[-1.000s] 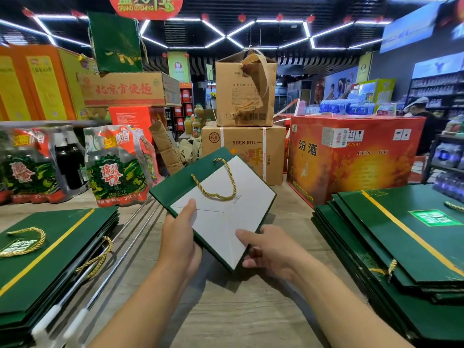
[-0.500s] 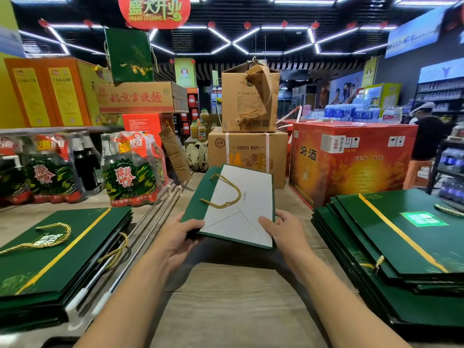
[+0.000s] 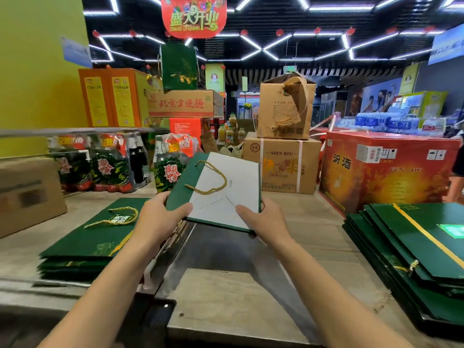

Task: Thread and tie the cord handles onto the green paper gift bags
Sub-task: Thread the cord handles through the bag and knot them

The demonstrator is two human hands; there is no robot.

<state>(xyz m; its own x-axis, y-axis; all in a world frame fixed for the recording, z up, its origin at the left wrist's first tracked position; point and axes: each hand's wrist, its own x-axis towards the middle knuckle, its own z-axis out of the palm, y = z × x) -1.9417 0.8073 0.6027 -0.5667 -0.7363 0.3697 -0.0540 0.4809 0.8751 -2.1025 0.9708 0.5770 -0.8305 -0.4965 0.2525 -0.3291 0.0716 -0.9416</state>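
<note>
Squared up since a second ago, when it lay cornerwise between the hands, the green paper gift bag [image 3: 187, 183] is now held flat and raised off the desk [image 3: 226, 295]. The left grip [image 3: 163, 217] is clamped on its near left edge, thumb over the green strip and fingers underneath. The right grip [image 3: 266, 219] pinches the near right corner, thumb lying on the white creased panel. A twisted gold cord handle [image 3: 225, 180] loops loosely across the bag's upper face, both ends at the green strip. Just left of the forearm sits a left stack [image 3: 95, 237] of flat green bags with a gold cord on top; a right stack [image 3: 414, 237] lies fanned, well apart. The desk is pale, wood-grained board. Beyond it stand a tan carton [image 3: 283, 169] and a glossy red box [image 3: 389, 172] — a shop floor under hexagonal strip lights.
</note>
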